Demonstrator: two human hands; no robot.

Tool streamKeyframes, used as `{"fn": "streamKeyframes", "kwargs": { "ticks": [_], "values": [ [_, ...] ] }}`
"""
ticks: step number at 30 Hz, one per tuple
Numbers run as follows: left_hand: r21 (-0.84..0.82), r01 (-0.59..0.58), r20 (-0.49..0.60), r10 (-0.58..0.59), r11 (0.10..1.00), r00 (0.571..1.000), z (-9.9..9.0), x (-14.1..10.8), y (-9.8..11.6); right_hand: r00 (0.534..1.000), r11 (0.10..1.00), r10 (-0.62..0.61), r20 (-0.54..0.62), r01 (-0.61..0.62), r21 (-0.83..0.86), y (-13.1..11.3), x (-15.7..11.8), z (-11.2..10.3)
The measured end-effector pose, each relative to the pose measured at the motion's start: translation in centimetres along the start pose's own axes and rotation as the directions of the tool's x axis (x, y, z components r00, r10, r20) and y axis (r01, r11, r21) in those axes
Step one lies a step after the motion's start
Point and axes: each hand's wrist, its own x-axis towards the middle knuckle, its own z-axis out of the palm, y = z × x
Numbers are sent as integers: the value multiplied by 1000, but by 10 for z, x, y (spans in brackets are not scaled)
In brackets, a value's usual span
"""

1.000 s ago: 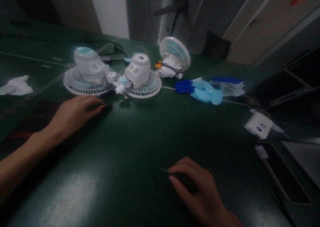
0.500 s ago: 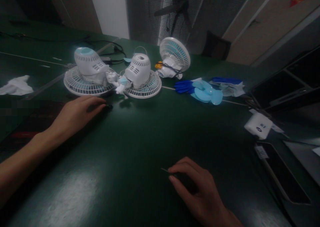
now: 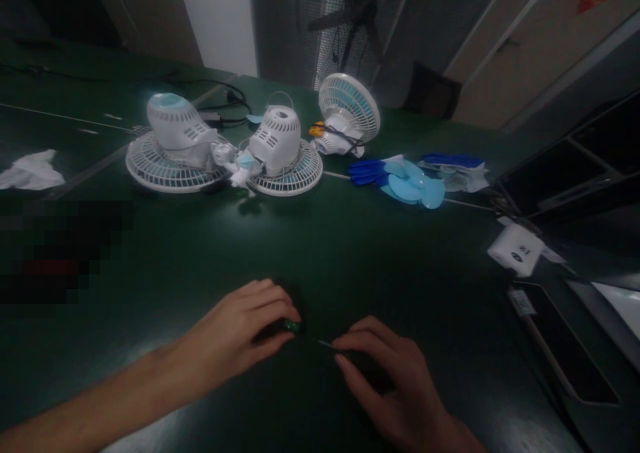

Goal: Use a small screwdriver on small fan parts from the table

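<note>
My left hand [image 3: 245,326] pinches a small green piece [image 3: 292,326] between thumb and fingertips, low over the green table [image 3: 310,253]. Just to its right, my right hand [image 3: 390,373] holds a thin metal rod [image 3: 326,344], whose tip points left toward the green piece. A small gap separates the two. The rest of the rod is hidden in my right fingers.
Two white fans [image 3: 175,133] [image 3: 280,143] lie face down behind my hands, and a third fan [image 3: 349,110] is tilted farther back. Light-blue blades [image 3: 413,185], blue gloves [image 3: 367,172], a white box [image 3: 517,248] and a phone-like black device [image 3: 565,343] are on the right.
My left hand has moved right and nearer to me with the small green piece, from beside the left fan to beside the rod. My right hand has barely moved.
</note>
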Motion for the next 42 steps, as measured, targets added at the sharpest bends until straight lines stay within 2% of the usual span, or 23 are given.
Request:
{"fn": "streamKeyframes", "kwargs": {
  "ticks": [3,11,24,31,42],
  "values": [
    [-37,12,6,-11,999,1000,5,-1,6,999,999,-33,6,33,-8,-2,0,2],
    [-77,-1,16,2,997,1000,8,-3,6,997,995,-63,52,67,-80,0,0,4],
    [-102,-15,24,18,995,1000,11,-3,6,992,992,-96,88,103,-79,0,0,3],
    [-128,-13,65,21,992,998,15,-4,9,987,989,-119,105,127,-72,-4,2,4],
    [-155,10,58,-1,988,998,13,-4,11,993,990,-119,-6,119,-70,-14,2,-2]
  ]
}}
